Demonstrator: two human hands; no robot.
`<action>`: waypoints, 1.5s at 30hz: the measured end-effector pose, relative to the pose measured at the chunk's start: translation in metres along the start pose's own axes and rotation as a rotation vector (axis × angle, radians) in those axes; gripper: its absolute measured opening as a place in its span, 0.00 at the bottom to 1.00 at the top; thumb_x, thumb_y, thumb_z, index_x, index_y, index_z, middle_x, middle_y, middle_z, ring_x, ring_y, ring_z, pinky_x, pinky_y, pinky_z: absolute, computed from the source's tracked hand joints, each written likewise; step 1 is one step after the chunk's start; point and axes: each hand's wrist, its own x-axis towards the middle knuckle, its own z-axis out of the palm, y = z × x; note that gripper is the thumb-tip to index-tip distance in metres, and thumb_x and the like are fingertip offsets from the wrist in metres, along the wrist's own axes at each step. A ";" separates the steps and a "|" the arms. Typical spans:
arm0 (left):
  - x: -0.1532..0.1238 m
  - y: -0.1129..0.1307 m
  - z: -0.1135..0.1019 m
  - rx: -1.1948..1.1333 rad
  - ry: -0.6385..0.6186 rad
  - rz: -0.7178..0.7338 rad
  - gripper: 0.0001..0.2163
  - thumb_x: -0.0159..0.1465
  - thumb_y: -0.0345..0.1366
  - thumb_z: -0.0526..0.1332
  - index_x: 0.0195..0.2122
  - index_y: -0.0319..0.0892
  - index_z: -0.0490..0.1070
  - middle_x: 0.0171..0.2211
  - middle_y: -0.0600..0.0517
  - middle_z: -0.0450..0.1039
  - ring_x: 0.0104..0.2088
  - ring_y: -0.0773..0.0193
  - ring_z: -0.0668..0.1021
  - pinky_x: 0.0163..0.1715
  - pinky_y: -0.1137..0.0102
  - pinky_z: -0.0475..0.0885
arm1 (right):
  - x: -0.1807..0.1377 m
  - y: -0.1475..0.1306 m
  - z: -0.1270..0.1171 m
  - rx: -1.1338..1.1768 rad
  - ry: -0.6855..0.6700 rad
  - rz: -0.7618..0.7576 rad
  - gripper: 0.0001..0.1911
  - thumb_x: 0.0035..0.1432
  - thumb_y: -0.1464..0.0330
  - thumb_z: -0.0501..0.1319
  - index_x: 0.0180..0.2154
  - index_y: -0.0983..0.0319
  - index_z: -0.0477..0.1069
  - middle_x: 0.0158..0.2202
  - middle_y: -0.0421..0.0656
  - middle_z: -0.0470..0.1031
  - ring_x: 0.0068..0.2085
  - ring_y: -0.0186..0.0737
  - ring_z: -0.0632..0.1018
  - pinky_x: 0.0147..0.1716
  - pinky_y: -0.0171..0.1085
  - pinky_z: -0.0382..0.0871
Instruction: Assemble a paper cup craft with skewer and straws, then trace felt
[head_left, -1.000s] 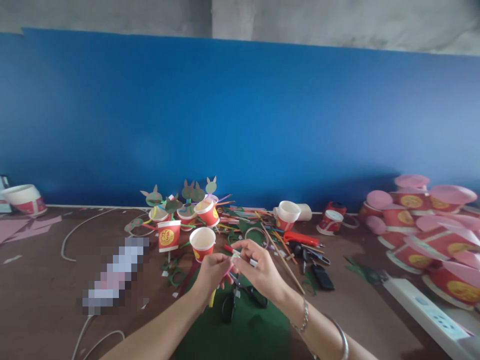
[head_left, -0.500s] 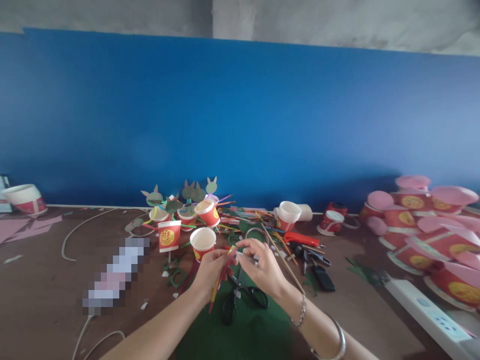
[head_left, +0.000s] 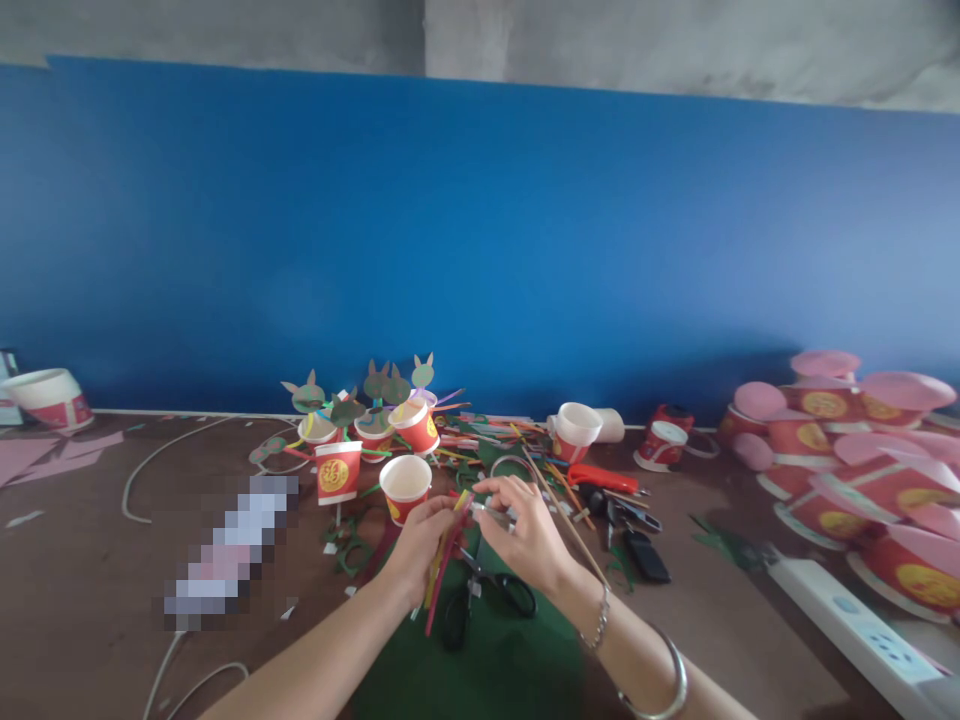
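A small bundle of thin yellow and red strips (head_left: 439, 580) is pinched in my left hand (head_left: 418, 545), its lower ends fanning downward. My right hand (head_left: 529, 525) is beside it, thumb and forefinger drawn together close to the top of the strips. Something small and whitish shows near that thumb, too small to make out. Black-handled scissors (head_left: 480, 578) lie below the hands on a dark green sheet (head_left: 480, 665). Just beyond my left hand a red and white paper cup (head_left: 406, 480) stands upright.
Paper cups with animal-head cutouts (head_left: 307, 397) stand at back left, near coloured strips (head_left: 495, 430). Rightward lie a red-handled tool (head_left: 602, 477), keys with a black fob (head_left: 646, 556), a power strip (head_left: 855, 630) and pink-topped cups (head_left: 825, 405). A blue wall (head_left: 480, 240) rises behind.
The strips in my left hand have spread apart at their lower ends, showing separate yellow and red pieces. My right hand stays in nearly the same place.
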 end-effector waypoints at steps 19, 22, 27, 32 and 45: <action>-0.005 0.008 0.002 0.136 0.010 0.109 0.20 0.45 0.52 0.69 0.24 0.37 0.70 0.19 0.57 0.64 0.21 0.72 0.65 0.22 0.76 0.60 | -0.002 -0.004 -0.005 0.035 -0.048 -0.105 0.14 0.52 0.74 0.56 0.41 0.58 0.71 0.28 0.39 0.68 0.35 0.40 0.71 0.42 0.43 0.60; -0.005 0.007 0.003 0.137 0.011 0.142 0.20 0.47 0.52 0.68 0.25 0.37 0.69 0.20 0.57 0.63 0.22 0.71 0.64 0.22 0.76 0.59 | -0.002 -0.003 -0.004 0.033 -0.051 -0.105 0.15 0.52 0.74 0.56 0.43 0.58 0.70 0.28 0.40 0.69 0.36 0.41 0.71 0.43 0.43 0.60; -0.009 0.008 0.007 0.152 0.021 0.203 0.17 0.50 0.49 0.67 0.26 0.39 0.69 0.21 0.57 0.64 0.24 0.71 0.65 0.25 0.76 0.60 | -0.001 0.001 0.001 0.072 -0.016 0.000 0.11 0.56 0.69 0.56 0.42 0.59 0.71 0.32 0.42 0.73 0.37 0.42 0.73 0.45 0.45 0.61; -0.013 0.011 0.010 0.086 -0.024 0.165 0.16 0.48 0.47 0.70 0.26 0.38 0.72 0.23 0.55 0.69 0.25 0.69 0.69 0.26 0.75 0.63 | 0.001 0.004 0.004 0.265 -0.004 0.095 0.08 0.57 0.65 0.58 0.34 0.61 0.73 0.30 0.42 0.74 0.31 0.37 0.73 0.34 0.36 0.66; -0.020 0.016 0.014 0.178 -0.035 0.241 0.15 0.50 0.46 0.68 0.22 0.39 0.69 0.18 0.57 0.63 0.21 0.71 0.64 0.22 0.76 0.59 | 0.007 -0.011 -0.013 0.374 -0.081 0.144 0.07 0.53 0.66 0.59 0.29 0.63 0.72 0.26 0.40 0.71 0.29 0.35 0.70 0.30 0.34 0.65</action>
